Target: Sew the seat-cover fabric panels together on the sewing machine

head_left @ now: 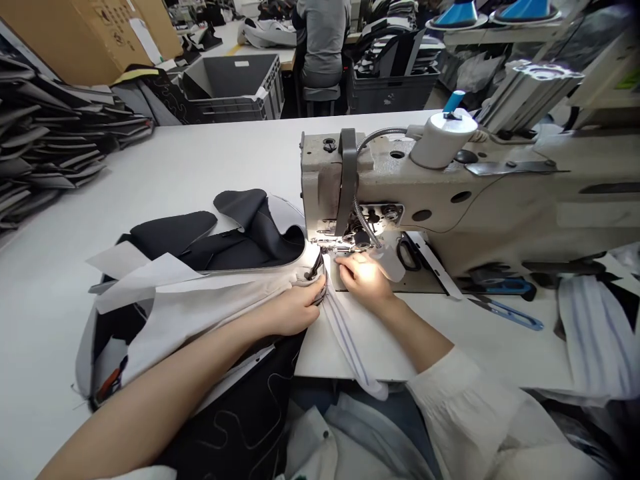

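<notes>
My left hand [296,308] is closed on the bunched edge of a black and white fabric piece [205,301], just left of the sewing machine's [327,183] lit needle area. Black folded panels [170,235] of that piece lie on the table, and a dark part with wavy stitching hangs toward my lap. My right hand [367,280] rests by the presser foot, fingers drawn together and pointing left; what lies under the fingertips is hidden. Between my hands a white strip with blue stripes [346,328] runs down over the table edge.
Black-handled scissors [410,255] lie under the machine arm, and blue thread snips [515,315] lie at right. Stacked fabric pieces [45,137] fill the left side. Grey crates [240,77] and a seated person [326,40] are beyond the white table [210,157].
</notes>
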Demonstrator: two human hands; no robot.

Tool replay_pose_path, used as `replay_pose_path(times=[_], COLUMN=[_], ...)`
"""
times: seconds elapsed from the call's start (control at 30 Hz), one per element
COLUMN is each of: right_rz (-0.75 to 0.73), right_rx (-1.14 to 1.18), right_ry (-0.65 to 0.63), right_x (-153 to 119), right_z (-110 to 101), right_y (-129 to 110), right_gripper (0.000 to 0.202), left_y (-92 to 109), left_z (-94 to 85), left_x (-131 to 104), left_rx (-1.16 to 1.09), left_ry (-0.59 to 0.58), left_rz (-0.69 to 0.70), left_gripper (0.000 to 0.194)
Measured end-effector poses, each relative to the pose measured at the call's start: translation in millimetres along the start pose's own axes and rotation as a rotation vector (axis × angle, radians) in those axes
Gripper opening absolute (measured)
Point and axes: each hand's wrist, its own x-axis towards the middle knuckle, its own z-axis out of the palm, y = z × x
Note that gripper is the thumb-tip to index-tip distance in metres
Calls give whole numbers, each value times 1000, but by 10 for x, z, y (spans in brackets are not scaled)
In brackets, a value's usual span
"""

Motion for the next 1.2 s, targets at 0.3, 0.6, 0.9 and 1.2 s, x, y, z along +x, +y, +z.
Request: replay_pose_path(times=[0.3, 0.6, 0.9, 1.2], right_rz=[-113, -93, -9, 28], right_rx=[-22, -99, -125, -22], right_ry=[-43, -44, 51, -56], right_x=[-19, 101, -20, -47], right_z=[157, 82, 97, -67], right_y=[-182, -70, 39, -140], right_gripper=[33, 30, 30, 29], left_y=[32, 112, 227, 87], left_z=[-15, -80, 28, -14], left_x=[72, 247, -129, -59], left_rx=[15, 180, 463, 270], left_ry=[66, 133, -3, 11], left_rz=[-5, -80, -180, -77], left_gripper=[73, 68, 69, 69])
